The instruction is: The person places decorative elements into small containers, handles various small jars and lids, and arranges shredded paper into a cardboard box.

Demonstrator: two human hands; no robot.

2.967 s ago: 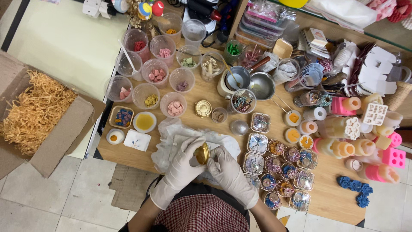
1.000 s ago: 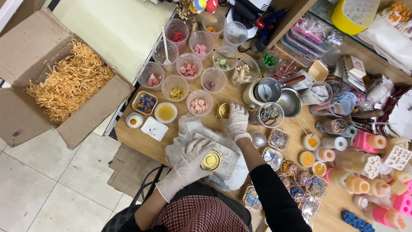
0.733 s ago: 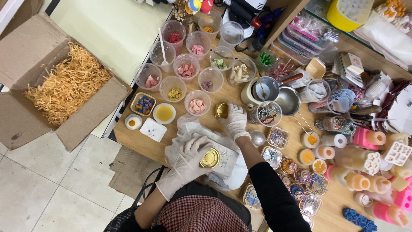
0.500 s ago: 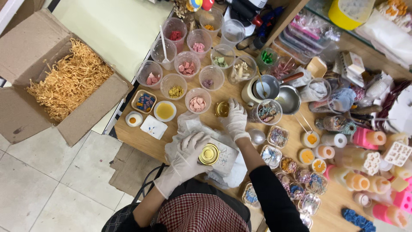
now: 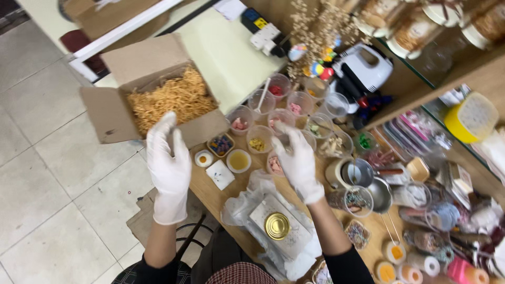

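Head view is blurred by motion, so the contents of the small plastic cups (image 5: 263,138) can only be made out as coloured bits, and the jars at the right edge are cut off by the frame. Part of one cup is hidden behind the right hand (image 5: 297,160), which is raised above the wooden table (image 5: 210,192) in a white glove, fingers spread and slightly curled, nothing held. The left hand (image 5: 168,163) is also gloved and lifted, palm turned inward, fingers straight and together, empty, seen in front of the floor and the flap of the cardboard box (image 5: 152,94) filled with straw-like shreds. Both forearms are seen rising from the bottom edge in dark sleeves. Between them, a gold round tin (image 5: 277,225) is seen lying on a flat pale slab over crumpled clear plastic, untouched by either hand.
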